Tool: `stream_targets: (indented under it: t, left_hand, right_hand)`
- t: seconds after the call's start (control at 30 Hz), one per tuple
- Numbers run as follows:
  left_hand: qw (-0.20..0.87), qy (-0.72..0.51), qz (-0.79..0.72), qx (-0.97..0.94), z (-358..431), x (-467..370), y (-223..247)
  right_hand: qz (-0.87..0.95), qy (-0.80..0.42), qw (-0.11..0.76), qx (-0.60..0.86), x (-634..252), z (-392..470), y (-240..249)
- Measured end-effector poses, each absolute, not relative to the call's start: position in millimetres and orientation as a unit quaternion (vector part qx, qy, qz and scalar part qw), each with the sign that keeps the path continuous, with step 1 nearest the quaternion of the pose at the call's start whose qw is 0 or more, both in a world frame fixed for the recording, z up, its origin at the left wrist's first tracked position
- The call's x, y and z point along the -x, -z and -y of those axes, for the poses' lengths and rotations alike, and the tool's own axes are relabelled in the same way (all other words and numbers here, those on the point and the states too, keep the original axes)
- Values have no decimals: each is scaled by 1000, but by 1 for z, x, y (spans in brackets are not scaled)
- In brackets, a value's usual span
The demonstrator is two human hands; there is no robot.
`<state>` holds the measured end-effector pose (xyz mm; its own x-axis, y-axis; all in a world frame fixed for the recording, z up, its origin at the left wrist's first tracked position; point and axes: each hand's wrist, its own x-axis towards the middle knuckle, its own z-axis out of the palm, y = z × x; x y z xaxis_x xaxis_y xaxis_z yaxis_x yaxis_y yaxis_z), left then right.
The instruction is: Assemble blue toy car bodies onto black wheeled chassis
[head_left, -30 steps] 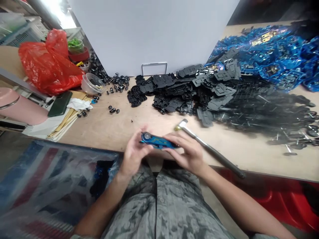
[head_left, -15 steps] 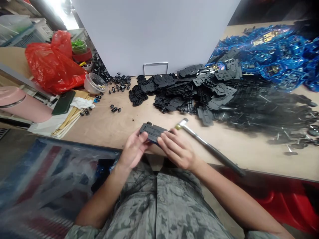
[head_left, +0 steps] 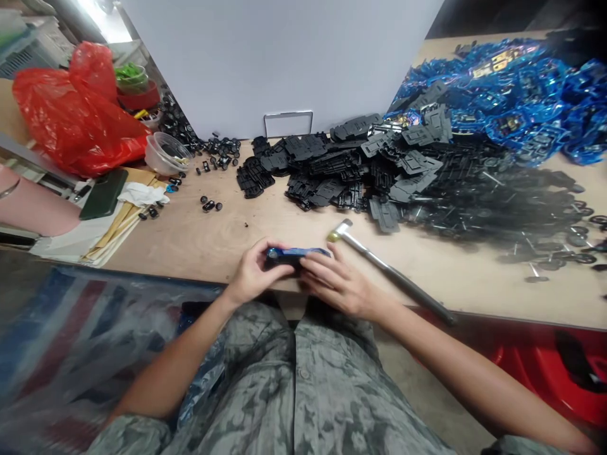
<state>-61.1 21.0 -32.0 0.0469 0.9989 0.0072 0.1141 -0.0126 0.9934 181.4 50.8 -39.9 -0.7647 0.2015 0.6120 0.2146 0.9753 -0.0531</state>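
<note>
Between both hands, just above the table's front edge, is a toy car (head_left: 294, 254) with a blue shiny body on top and a dark side facing me. My left hand (head_left: 257, 270) grips its left end, thumb along the near side. My right hand (head_left: 337, 281) closes around the right end, its fingers covering much of that side. A hammer (head_left: 391, 268) with a brass-coloured face lies just right of my right hand, its handle slanting toward the front edge. Behind the hands rests a heap of black car bases (head_left: 327, 167).
Blue car bodies (head_left: 526, 101) are piled at the back right, with wheels on metal axles (head_left: 535, 272) nearer. Small black wheel sets (head_left: 211, 205) lie to the left. A clear tub (head_left: 164, 155), red bag (head_left: 71, 120) and phone (head_left: 103, 193) stand further left. A white board (head_left: 284, 57) rises behind.
The toy car has been tilted over: its flat dark underside faced up before, and now the blue body shows on top. Both hands still hold it. The camera view has shifted slightly.
</note>
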Motion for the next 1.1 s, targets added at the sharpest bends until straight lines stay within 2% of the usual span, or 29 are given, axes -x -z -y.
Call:
stream_targets:
  t: [0.13, 0.33, 0.47, 0.67, 0.93, 1.1]
  left_hand:
    - [384, -449, -510, -625, -13, 57, 39]
    - [341, -421, -477, -692, -16, 60, 32]
    - [321, -395, -431, -745, -20, 60, 30]
    - [276, -442, -397, -755, -19, 54, 40]
    - [282, -443, -411, -746, -18, 52, 37]
    - [270, -433, -393, -765, -19, 53, 37]
  right_hand:
    - [881, -123, 381, 251, -179, -50, 43]
    - [843, -253, 393, 266, -172, -53, 37]
    - [830, -283, 400, 265, -172, -50, 38]
    - [812, -303, 431, 251, -168, -49, 45]
    - [786, -351, 389, 327, -179, -47, 38]
    - [784, -355, 403, 313, -184, -44, 37]
